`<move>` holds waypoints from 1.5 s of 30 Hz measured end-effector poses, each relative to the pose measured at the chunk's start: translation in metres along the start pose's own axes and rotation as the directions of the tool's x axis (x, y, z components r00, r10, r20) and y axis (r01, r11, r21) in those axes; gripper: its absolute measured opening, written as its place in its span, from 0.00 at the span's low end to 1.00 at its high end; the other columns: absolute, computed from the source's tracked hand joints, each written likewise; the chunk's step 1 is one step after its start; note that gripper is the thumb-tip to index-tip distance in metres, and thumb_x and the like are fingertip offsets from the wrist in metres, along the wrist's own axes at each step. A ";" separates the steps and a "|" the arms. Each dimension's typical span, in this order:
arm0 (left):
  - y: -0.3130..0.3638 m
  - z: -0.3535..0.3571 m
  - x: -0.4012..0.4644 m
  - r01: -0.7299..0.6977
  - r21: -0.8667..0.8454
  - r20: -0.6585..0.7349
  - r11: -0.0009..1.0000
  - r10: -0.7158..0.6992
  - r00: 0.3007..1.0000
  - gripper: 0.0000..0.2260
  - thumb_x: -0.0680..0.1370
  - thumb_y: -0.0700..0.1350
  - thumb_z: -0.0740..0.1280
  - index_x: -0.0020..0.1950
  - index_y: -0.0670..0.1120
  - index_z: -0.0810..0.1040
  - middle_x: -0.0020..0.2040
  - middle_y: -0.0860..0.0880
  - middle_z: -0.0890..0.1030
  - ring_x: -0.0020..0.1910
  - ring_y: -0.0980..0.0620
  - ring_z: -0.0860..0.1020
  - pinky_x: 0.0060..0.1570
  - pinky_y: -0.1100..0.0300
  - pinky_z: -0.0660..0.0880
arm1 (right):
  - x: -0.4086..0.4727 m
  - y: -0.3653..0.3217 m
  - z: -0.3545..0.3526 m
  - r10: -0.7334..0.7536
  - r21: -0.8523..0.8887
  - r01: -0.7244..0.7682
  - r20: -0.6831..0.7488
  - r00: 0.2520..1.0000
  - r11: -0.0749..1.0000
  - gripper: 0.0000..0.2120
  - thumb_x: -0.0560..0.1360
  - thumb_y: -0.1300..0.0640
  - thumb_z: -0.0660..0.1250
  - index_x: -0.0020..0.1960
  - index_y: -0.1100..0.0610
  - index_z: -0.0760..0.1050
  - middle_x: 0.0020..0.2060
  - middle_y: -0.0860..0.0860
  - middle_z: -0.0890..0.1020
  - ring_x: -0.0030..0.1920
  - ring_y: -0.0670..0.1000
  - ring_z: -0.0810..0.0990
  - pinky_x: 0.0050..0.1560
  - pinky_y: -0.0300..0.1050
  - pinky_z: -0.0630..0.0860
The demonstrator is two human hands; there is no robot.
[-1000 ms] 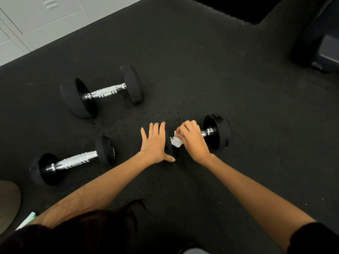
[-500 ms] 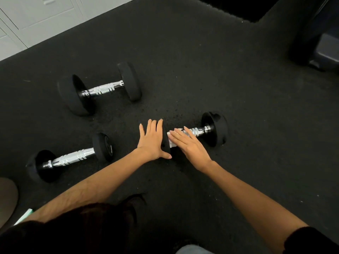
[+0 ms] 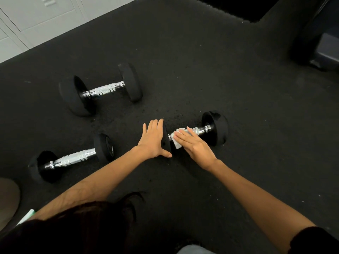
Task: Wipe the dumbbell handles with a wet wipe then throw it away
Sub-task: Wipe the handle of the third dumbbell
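Pale grey locker doors (image 3: 36, 17) edge the top left of a black speckled rubber floor (image 3: 201, 70). Two chrome-handled dumbbells lie at left: a far dumbbell (image 3: 104, 89) and a near dumbbell (image 3: 73, 158). At centre, the left hand (image 3: 153, 142) lies flat and open against the third dumbbell's (image 3: 214, 128) left weight. The right hand (image 3: 194, 145), fingers extended, presses a white wet wipe (image 3: 177, 138) onto its handle.

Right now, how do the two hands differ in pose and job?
The left hand lies flat with fingers together against the black rubber end of the chrome-handled dumbbell. The right hand lies extended over its handle, pressing a white wet wipe. Both touch the same dumbbell.
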State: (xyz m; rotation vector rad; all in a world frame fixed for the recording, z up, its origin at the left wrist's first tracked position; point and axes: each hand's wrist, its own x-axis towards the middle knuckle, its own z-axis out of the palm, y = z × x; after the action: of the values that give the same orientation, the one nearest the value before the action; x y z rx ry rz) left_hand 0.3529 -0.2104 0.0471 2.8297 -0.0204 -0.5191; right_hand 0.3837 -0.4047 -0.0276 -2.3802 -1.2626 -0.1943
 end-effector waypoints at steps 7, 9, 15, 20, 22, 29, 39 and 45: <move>-0.002 0.003 0.001 0.021 -0.001 0.015 1.000 -0.021 1.000 0.59 0.63 0.62 0.76 0.77 0.41 0.41 0.77 0.42 0.50 0.77 0.43 0.46 0.73 0.42 0.44 | 0.003 0.000 0.000 -0.079 -0.069 0.083 0.061 0.995 0.994 0.22 0.77 0.60 0.65 0.71 0.61 0.67 0.70 0.56 0.70 0.72 0.54 0.66 0.74 0.55 0.56; -0.001 0.004 0.000 0.032 -0.008 0.026 0.999 -0.032 0.999 0.59 0.63 0.62 0.76 0.77 0.42 0.39 0.77 0.42 0.49 0.77 0.42 0.43 0.73 0.41 0.43 | -0.003 0.004 -0.003 -0.063 -0.047 0.064 0.008 0.998 0.997 0.20 0.77 0.62 0.65 0.69 0.61 0.70 0.69 0.56 0.71 0.71 0.54 0.68 0.74 0.56 0.59; -0.003 0.005 0.000 0.042 -0.070 0.035 0.997 -0.040 0.999 0.58 0.64 0.67 0.71 0.77 0.44 0.39 0.77 0.44 0.46 0.76 0.43 0.39 0.72 0.38 0.41 | -0.001 0.000 -0.004 0.125 0.022 -0.124 -0.044 0.991 0.992 0.18 0.77 0.65 0.63 0.67 0.62 0.71 0.66 0.56 0.74 0.70 0.54 0.69 0.74 0.54 0.59; -0.003 0.005 0.003 0.054 -0.124 0.004 0.991 -0.054 0.999 0.51 0.68 0.69 0.66 0.77 0.45 0.42 0.78 0.45 0.47 0.77 0.44 0.40 0.70 0.35 0.42 | 0.036 -0.019 -0.002 0.300 -0.005 -0.301 0.090 0.949 0.954 0.13 0.78 0.60 0.59 0.60 0.62 0.74 0.54 0.56 0.80 0.58 0.55 0.76 0.67 0.51 0.65; -0.004 0.005 0.004 0.062 -0.133 0.002 0.989 -0.063 0.998 0.49 0.69 0.67 0.66 0.77 0.46 0.43 0.78 0.45 0.48 0.77 0.44 0.41 0.70 0.33 0.43 | 0.049 -0.017 -0.004 0.309 -0.041 -0.307 0.200 0.930 0.951 0.10 0.80 0.57 0.56 0.54 0.60 0.74 0.48 0.55 0.79 0.51 0.56 0.77 0.58 0.50 0.67; -0.002 0.005 0.002 0.057 -0.104 0.064 0.993 -0.051 0.997 0.56 0.64 0.65 0.73 0.77 0.45 0.39 0.77 0.45 0.46 0.76 0.43 0.39 0.69 0.32 0.41 | 0.091 -0.010 -0.020 0.436 -0.096 -0.479 0.595 0.675 0.873 0.17 0.81 0.50 0.49 0.43 0.55 0.73 0.37 0.48 0.76 0.48 0.52 0.76 0.60 0.54 0.56; -0.001 0.004 0.000 0.072 -0.070 0.086 0.995 -0.066 0.994 0.58 0.64 0.59 0.76 0.77 0.45 0.38 0.78 0.45 0.44 0.76 0.42 0.38 0.68 0.32 0.40 | 0.027 -0.007 -0.003 0.026 -0.007 -0.025 0.135 0.991 1.000 0.20 0.77 0.63 0.64 0.68 0.62 0.70 0.63 0.56 0.78 0.64 0.55 0.75 0.70 0.54 0.61; -0.002 0.005 0.000 0.072 -0.076 0.077 0.994 -0.066 0.995 0.58 0.64 0.59 0.76 0.77 0.45 0.38 0.78 0.45 0.44 0.76 0.42 0.38 0.69 0.32 0.40 | 0.002 0.013 -0.005 -0.179 -0.097 0.195 0.151 0.972 0.976 0.37 0.67 0.75 0.71 0.72 0.58 0.65 0.72 0.55 0.68 0.72 0.56 0.65 0.74 0.58 0.54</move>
State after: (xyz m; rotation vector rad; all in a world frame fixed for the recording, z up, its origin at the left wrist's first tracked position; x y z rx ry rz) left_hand 0.3507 -0.2096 0.0424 2.7408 0.0828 -0.6258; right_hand 0.3958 -0.4122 -0.0269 -2.4024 -1.5837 -0.1584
